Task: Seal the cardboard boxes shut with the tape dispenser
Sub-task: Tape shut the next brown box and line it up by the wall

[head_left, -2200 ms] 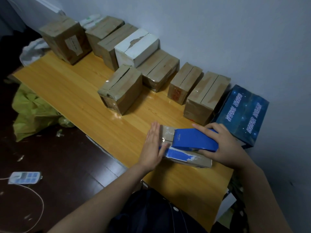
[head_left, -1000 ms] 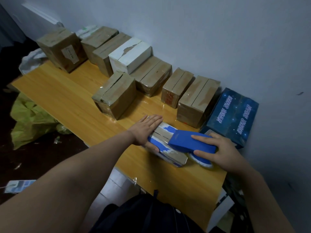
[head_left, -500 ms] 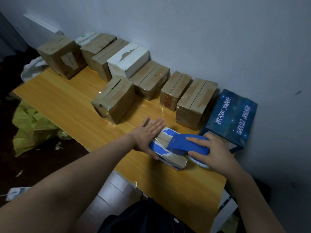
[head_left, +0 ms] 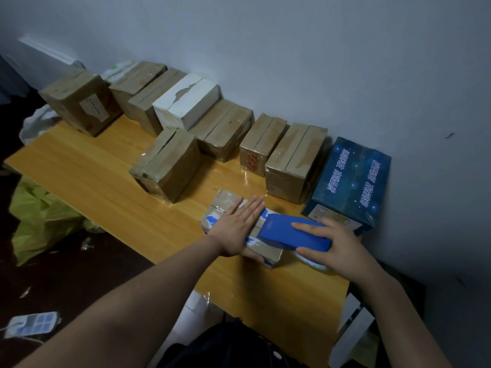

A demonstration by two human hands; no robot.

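Ten boxes are on the wooden table (head_left: 79, 176). Seven sealed brown cardboard boxes (head_left: 295, 160) stand further off: six along the far wall and one (head_left: 167, 163) set forward of that row, near the middle. One white box (head_left: 186, 100) with a torn top sits in the row, resting partly on a brown neighbour. One dark blue box (head_left: 350, 181) with pale printed writing closes the row at the right end.

The tenth, a flat brown box (head_left: 225, 201) with blue and white patches, lies at the near right of the table. The left hand (head_left: 236, 229) presses flat on its top with fingers straight and close together, pointing to the far right. The one blue tape dispenser (head_left: 292, 235) rests on the right end of this box. The right hand (head_left: 337, 245) grips it, one finger stretched along its top and the thumb clamped on its near side. A pale roll shows beneath it, though whether tape is on the box there is hard to tell.

On the dark floor to the left lie one yellow-green bag (head_left: 39, 216), one white bag (head_left: 34, 123) and one power strip (head_left: 32, 324).
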